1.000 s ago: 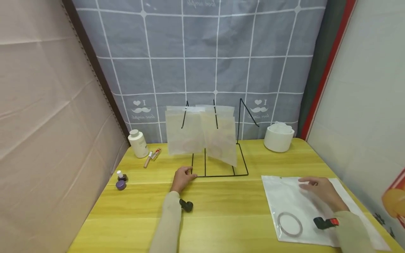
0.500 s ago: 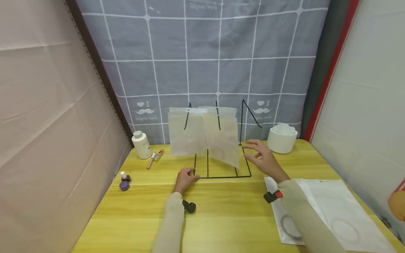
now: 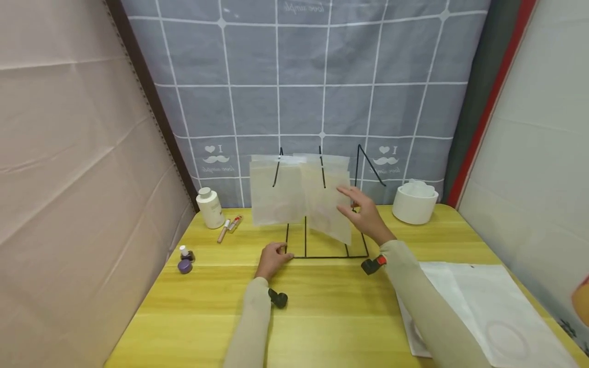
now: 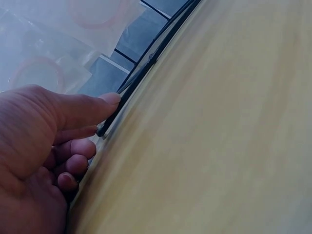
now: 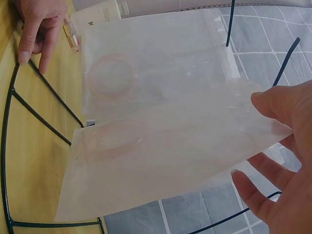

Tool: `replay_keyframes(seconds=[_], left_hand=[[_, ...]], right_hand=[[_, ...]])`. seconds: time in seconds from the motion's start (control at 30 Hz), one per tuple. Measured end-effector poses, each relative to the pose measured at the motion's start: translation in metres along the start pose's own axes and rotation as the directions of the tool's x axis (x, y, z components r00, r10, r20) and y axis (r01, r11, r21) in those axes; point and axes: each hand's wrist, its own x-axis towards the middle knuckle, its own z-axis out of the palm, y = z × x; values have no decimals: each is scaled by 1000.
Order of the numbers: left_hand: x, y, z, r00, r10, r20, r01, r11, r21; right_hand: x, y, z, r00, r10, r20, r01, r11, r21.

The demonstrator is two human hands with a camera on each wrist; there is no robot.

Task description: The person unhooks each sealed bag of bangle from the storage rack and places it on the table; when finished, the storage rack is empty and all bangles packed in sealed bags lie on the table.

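Note:
A black wire rack (image 3: pixel 331 257) stands on the table with translucent plastic bags hung on two of its prongs. My left hand (image 3: pixel 272 259) pinches the front left corner of the rack's base. My right hand (image 3: pixel 368 217) is at the right edge of the right-hand bag (image 3: pixel 324 217), thumb and fingertips apart. In the right wrist view that bag's edge (image 5: pixel 195 190) passes between the thumb and the other fingers; one finger shows dimly through it. Beside it hangs the left-hand bag (image 3: pixel 276 199). The rack's right prong (image 3: pixel 371 166) carries no bag.
White bags with a ring print (image 3: pixel 497 312) lie at the right front, partly under my sleeve. A white round tub (image 3: pixel 415 204) stands back right. At left are a white bottle (image 3: pixel 210 208), two small tubes (image 3: pixel 228 228), a small bottle (image 3: pixel 186 254) and a purple lid (image 3: pixel 185 266).
My right hand has moved from the white bags at right, up and leftward to the edge of the hanging right-hand bag. My left hand has stayed at the rack's corner.

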Motion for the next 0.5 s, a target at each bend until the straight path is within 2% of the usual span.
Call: replay_keyframes(seconds=[0.23, 0.5], left_hand=[[0, 2, -1, 1000, 17, 11, -17, 1000, 13], [2, 0, -1, 1000, -3, 6, 3, 1000, 9]], right_hand=[[3, 2, 0, 1000, -8, -20, 7, 999, -35], [0, -1, -2, 1000, 2, -20, -3, 999, -39]])
